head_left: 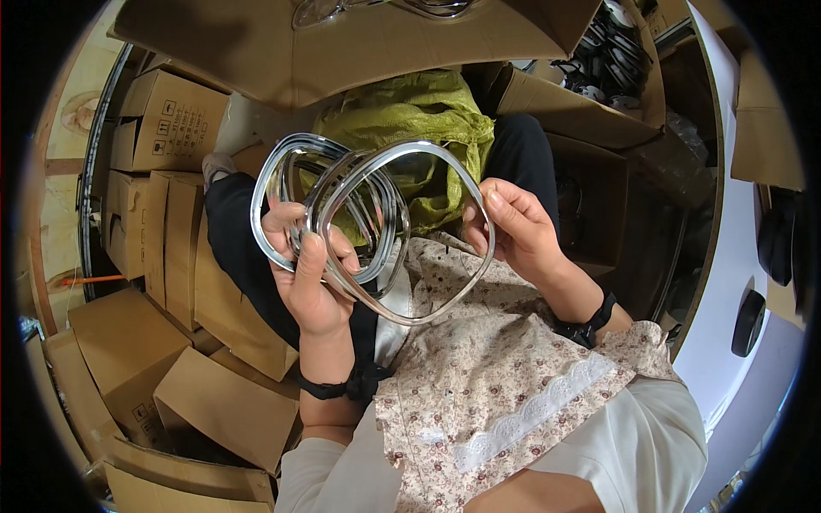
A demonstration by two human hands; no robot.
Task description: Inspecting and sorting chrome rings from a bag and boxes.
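My left hand (310, 278) curls fingers and thumb around the rims of several glossy, silvery ring frames (260, 214), overlapping above my lap; my right hand (523, 224) pinches the right edge of the frontmost ring (414, 321), a smooth, softly cornered loop, between thumb and fingers; beyond them slumps a crinkled yellow-green woven sack (402, 107); a floral cloth apron (496, 359) with white scalloped lace (534, 412) drapes over me; matte, creased cardboard boxes (124, 342) crowd my left.
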